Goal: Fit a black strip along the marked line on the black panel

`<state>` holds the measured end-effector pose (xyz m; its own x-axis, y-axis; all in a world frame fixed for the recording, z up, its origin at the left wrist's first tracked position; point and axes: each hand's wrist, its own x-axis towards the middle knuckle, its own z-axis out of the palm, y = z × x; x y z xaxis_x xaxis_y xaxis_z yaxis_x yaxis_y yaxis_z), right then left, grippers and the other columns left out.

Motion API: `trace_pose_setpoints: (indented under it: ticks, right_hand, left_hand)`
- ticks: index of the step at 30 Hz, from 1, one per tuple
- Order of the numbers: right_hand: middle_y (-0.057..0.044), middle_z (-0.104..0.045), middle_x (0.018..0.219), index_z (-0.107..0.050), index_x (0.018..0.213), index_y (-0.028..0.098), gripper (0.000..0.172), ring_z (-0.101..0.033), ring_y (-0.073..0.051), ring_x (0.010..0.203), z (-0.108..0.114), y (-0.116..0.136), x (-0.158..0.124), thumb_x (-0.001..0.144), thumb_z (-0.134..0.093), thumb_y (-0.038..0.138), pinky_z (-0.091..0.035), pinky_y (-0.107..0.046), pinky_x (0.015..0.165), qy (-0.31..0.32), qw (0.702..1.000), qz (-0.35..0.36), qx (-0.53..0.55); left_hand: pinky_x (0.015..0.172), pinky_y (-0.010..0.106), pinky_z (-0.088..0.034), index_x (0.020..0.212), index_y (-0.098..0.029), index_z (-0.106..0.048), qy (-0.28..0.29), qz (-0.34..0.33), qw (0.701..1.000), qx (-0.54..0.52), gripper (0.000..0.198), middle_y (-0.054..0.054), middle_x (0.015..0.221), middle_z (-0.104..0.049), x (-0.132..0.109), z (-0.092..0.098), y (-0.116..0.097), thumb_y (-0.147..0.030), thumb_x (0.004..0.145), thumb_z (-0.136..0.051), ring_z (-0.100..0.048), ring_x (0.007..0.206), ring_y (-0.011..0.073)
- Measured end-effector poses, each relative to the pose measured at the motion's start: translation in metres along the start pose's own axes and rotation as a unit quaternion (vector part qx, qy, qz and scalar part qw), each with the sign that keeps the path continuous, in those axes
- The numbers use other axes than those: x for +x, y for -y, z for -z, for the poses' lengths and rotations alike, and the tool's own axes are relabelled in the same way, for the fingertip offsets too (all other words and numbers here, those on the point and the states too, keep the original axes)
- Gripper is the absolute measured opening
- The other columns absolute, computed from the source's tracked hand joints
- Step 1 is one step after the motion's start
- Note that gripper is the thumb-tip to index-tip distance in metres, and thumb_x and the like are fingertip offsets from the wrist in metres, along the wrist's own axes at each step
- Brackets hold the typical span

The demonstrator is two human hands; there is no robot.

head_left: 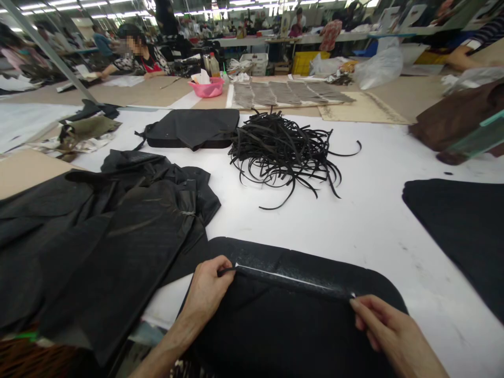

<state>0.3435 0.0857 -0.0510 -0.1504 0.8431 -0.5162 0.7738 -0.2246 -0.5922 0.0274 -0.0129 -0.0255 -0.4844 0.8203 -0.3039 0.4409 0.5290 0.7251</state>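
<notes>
A black fabric panel (291, 336) with rounded corners lies in front of me, crossed by a thin white line (291, 278) near its far edge. Around that line the surface looks shiny and streaked. My left hand (210, 286) is closed in a pinch on a narrow black strip (226, 271) at the line's left end. At the right end, my right hand (380, 320) pinches what looks like the strip's other end, low against the panel. Between the hands the strip is hard to tell from the dark fabric.
Beyond the panel sits a tangled heap of black strips (281, 147). Stacked black panels (189, 126) lie behind it to the left; crumpled black sheets (106, 231) cover the left side. More black panels (464, 226) are at right. A pink basket (207, 88) and co-workers are farther back.
</notes>
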Motion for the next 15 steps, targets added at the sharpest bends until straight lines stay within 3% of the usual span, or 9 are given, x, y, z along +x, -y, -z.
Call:
trace_pose_setpoints:
  ticks: [15]
  right_hand:
    - [0.003,-0.048,0.052,-0.048,0.063,0.023,0.038,-0.047,-0.014,0.047,-0.0071,0.0024,-0.0019,0.079,-0.043,0.057,-0.036,-0.025,0.047,-0.034,0.999,0.007,0.001]
  left_hand:
    - [0.055,0.025,-0.031,0.060,-0.018,-0.055,0.001,-0.006,0.999,0.038,0.014,-0.002,0.054,-0.053,0.0055,-0.0014,0.0032,-0.021,0.070,-0.046,-0.049,0.056,0.0144]
